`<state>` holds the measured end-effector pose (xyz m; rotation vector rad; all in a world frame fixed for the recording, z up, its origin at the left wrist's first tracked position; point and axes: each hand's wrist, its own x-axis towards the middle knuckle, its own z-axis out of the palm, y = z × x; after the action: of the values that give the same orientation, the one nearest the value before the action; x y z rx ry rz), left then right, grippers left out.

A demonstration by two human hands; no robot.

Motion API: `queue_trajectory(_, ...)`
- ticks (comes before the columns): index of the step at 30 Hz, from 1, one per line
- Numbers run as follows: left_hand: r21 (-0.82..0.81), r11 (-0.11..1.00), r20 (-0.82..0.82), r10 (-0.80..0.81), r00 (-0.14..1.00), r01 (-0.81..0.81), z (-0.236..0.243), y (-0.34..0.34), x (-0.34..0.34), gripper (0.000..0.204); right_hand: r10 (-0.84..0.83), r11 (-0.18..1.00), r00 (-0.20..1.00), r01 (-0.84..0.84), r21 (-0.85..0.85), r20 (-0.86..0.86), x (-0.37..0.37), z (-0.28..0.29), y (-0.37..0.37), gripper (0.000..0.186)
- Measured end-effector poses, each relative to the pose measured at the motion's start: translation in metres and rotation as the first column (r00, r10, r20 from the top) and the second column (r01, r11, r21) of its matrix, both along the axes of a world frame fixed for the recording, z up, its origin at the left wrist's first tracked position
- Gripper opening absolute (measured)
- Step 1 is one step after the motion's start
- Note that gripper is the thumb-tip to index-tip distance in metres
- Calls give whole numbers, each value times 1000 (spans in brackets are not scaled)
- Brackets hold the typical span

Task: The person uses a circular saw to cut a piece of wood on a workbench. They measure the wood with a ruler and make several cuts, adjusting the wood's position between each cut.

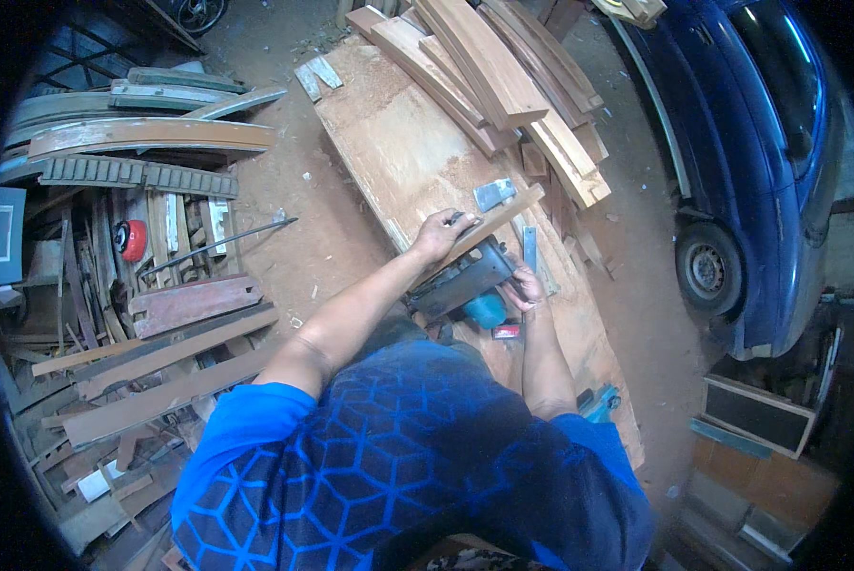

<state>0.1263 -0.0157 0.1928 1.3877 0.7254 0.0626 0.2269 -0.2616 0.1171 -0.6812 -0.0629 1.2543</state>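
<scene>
A narrow wooden strip point(505, 215) lies slantwise over the workbench point(379, 124), just in front of my body. My left hand point(441, 235) is closed over its near part, with a small dark thing, too unclear to name, by the fingers. Beside the strip is an electric planer point(465, 282) with a flat dark metal sole and a teal body point(486, 309) below it. My right hand point(526, 285) grips the planer's right side; some of its fingers are hidden behind the edge.
A metal blade-like piece point(493, 194) and a blue-grey ruler-like strip point(530, 249) lie on the bench. Thick boards point(484, 67) are piled at its far end. Scrap timber point(160, 324) fills the left side. A blue car point(750, 162) stands right. A teal tool point(598, 403) sits near my right elbow.
</scene>
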Motion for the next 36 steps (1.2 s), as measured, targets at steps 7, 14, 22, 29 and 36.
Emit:
queue_trajectory(7,153,984,10,96,995,-97,-5,-4,-10,36,392,786,890,-194,-588,231,34,72,9,33)
queue_trajectory(14,217,968,-57,137,989,-122,-10,10,-13,35,647,597,750,-387,-703,136,52,99,39,41)
queue_trajectory(22,-91,995,-3,32,999,-32,4,23,-4,36,229,795,973,-203,-571,-26,50,37,29,22)
queue_trajectory(29,-277,958,54,-58,997,71,-10,10,-15,37,-119,791,977,201,-578,177,-31,-10,-53,61)
queue_trajectory(36,-126,991,7,-34,999,35,6,-8,-16,39,89,594,855,366,-716,511,-88,17,-54,70)
